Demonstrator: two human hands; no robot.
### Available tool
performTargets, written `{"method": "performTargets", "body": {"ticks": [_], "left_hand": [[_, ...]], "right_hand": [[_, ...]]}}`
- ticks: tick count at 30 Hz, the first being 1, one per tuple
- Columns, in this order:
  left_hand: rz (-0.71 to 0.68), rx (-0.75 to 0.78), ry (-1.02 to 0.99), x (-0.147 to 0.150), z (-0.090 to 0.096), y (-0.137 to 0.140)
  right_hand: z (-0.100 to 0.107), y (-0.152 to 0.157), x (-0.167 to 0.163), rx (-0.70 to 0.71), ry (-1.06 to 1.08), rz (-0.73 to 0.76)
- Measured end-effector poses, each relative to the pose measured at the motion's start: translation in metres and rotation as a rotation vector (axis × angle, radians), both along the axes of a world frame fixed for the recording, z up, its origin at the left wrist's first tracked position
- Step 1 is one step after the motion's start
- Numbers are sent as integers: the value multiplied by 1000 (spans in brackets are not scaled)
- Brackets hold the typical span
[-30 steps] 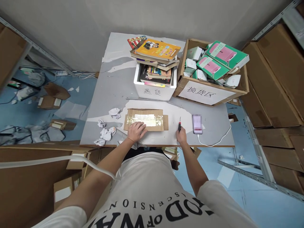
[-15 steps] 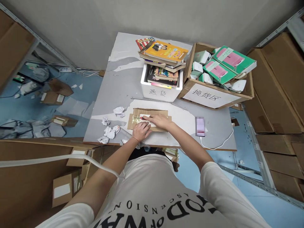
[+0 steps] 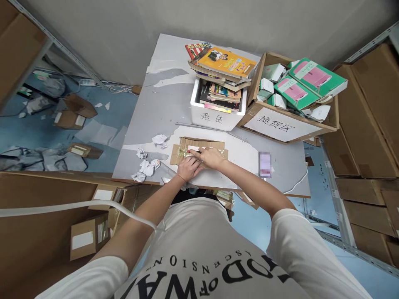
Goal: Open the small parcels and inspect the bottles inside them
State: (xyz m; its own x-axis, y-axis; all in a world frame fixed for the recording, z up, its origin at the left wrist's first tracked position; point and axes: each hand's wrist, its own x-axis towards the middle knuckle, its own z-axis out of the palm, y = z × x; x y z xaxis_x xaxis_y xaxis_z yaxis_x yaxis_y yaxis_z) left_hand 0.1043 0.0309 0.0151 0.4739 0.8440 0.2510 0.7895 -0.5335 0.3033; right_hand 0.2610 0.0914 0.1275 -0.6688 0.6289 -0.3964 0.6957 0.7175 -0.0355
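A flattish cardboard box point(image 3: 203, 144) with its flaps spread lies on the table before me, clear tape and a white label across its top. My right hand point(image 3: 211, 157) is closed over the box, gripping a slim red-and-black tool point(image 3: 188, 151) whose red end points left. Too little of that tool shows to tell its kind. Beside it, nearer to me, my left hand point(image 3: 188, 168) rests with fingers stretched out on the box's front edge. Part of the label is hidden under both hands.
Crumpled paper point(image 3: 149, 167) lies left of the box. Behind it stand a white foam box point(image 3: 215, 118) of books and a carton point(image 3: 280, 124) with green boxes. A phone point(image 3: 264, 164) with a cable lies right. A white cable point(image 3: 77, 204) crosses my left arm.
My right hand and the tool have shifted slightly along the box, and the left hand stays pressed on it. The whole view has moved a little.
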Motion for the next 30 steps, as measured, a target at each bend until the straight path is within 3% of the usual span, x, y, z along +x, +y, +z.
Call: {"method": "performTargets", "body": {"ticks": [9,20,24,30], "left_hand": [[-43,46,19,-1,0,-1],[-38,29,-39,-1,2,3],[-40,41,-73,-1,3,3],[-56,52,-65,-1,8,1]], "right_hand": [[5,-4,30,-63,-172,-74],[56,-24,114,-59,-328,-228],[62,-29,110,-5,-326,-235],[57,-22,73,-2,-218,-160]]}}
